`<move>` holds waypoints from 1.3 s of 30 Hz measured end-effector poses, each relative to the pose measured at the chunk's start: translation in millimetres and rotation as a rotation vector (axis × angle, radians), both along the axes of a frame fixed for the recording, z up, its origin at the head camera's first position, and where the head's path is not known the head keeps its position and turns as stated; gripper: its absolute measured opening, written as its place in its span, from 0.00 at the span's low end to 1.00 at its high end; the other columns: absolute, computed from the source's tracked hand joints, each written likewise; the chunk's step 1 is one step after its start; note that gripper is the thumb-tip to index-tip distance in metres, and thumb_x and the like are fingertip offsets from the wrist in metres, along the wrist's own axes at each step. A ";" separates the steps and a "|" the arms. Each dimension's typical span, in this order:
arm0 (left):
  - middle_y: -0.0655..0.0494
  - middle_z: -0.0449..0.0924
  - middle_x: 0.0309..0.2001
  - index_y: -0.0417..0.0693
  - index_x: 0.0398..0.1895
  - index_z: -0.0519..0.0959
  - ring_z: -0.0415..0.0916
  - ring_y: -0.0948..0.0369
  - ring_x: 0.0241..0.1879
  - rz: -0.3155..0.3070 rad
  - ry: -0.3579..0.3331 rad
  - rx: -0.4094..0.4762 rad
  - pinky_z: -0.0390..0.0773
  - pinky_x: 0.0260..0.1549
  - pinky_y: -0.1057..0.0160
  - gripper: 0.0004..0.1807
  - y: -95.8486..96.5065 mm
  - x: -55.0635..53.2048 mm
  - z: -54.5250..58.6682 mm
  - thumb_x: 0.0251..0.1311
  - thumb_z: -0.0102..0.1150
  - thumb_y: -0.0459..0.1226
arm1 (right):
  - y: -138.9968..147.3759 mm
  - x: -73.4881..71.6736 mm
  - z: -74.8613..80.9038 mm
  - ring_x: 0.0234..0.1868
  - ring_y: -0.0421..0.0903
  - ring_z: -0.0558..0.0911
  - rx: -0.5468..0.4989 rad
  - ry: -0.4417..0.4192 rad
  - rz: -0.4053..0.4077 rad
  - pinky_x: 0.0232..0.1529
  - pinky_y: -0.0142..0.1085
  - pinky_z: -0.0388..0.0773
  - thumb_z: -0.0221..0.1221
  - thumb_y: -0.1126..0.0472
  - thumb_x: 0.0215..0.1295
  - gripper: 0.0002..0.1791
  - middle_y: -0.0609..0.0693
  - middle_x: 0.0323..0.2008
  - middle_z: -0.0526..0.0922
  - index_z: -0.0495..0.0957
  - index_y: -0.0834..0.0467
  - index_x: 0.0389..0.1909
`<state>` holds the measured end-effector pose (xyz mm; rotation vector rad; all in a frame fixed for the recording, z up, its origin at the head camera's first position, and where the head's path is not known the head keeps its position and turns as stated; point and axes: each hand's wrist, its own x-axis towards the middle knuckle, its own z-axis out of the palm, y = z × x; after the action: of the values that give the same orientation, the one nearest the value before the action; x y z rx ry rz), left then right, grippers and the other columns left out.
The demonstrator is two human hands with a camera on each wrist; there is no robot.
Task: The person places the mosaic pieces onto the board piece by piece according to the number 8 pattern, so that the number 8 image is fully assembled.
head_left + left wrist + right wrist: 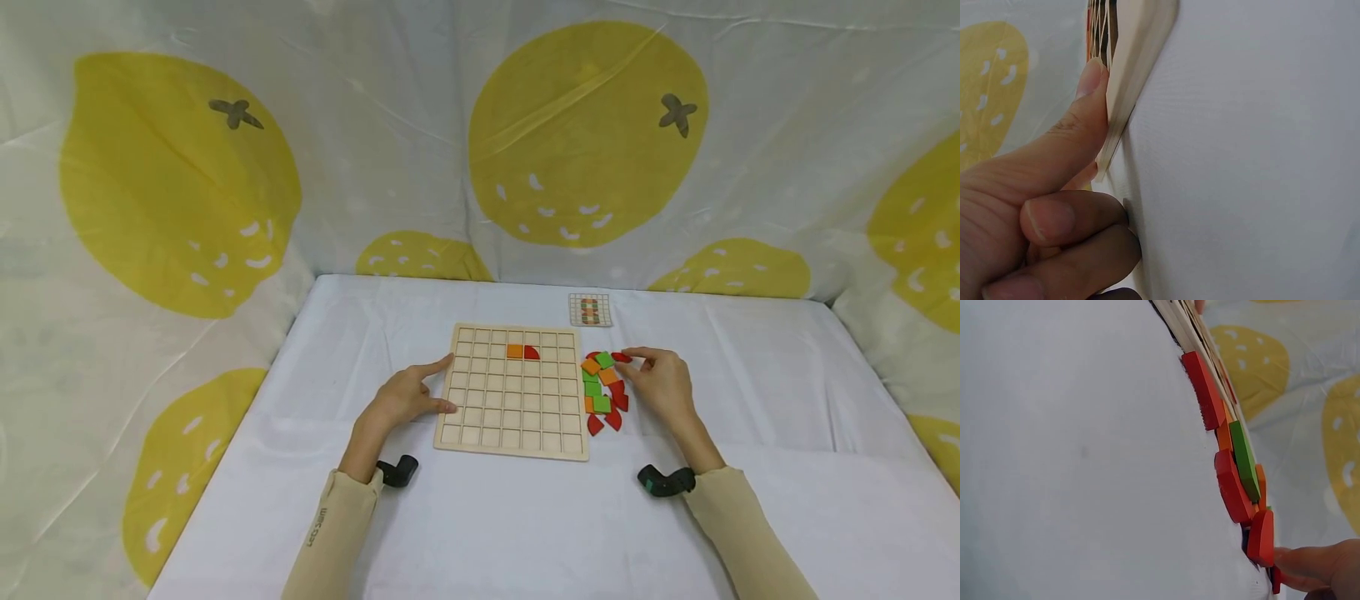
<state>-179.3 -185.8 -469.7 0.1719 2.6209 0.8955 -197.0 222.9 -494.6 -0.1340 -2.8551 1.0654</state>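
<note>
A wooden grid board [487, 417] lies on the table, with an orange square tile [514, 351] and a red quarter-circle tile [531, 353] side by side in its upper cells. At the board's left edge my left hand [401, 394] spreads its thumb and index finger. The left wrist view shows the thumb [1079, 119] pressing the rim, other fingers bent below. My right hand [663, 385] pinches a red tile [622, 357] by the far end of a tile pile. That pile mixes green squares [592, 389], orange tiles [607, 377] and red quarter circles [612, 418].
A small pattern card [590, 310] lies behind the board's right corner. White cloth [517, 525] covers the table. A lemon-print curtain [420, 167] hangs behind and at both sides. Each wrist wears a black camera [666, 481].
</note>
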 end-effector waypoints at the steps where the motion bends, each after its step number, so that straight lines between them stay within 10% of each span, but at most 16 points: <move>1: 0.61 0.60 0.17 0.64 0.81 0.60 0.55 0.64 0.20 0.002 -0.001 0.001 0.60 0.24 0.65 0.52 0.1 -0.2 0.3 0.53 0.78 0.49 | 0.6 -0.3 -0.5 0.19 0.46 0.66 0.003 0.007 0.000 0.21 0.34 0.58 0.69 0.57 0.66 0.18 0.48 0.15 0.67 0.87 0.62 0.52; 25: 0.61 0.60 0.16 0.63 0.81 0.60 0.54 0.65 0.19 -0.008 0.006 0.005 0.59 0.24 0.65 0.52 -1.6 -2.2 -3.5 0.54 0.78 0.49 | 0.2 -0.9 9.2 0.23 0.48 0.66 -0.033 0.013 0.008 0.23 0.34 0.58 0.70 0.58 0.66 0.18 0.49 0.17 0.64 0.86 0.66 0.51; 39: 0.62 0.59 0.15 0.63 0.81 0.60 0.53 0.65 0.18 -0.015 0.003 0.014 0.59 0.23 0.65 0.52 -2.7 -2.3 -3.6 0.54 0.77 0.49 | -78.8 -14.8 23.6 0.16 0.42 0.60 -0.187 0.022 0.257 0.19 0.31 0.55 0.73 0.60 0.62 0.16 0.46 0.15 0.62 0.88 0.63 0.49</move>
<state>-181.7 -188.6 -473.3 0.1963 2.6133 0.9096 -211.8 144.1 -470.9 0.2380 -2.8028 1.3697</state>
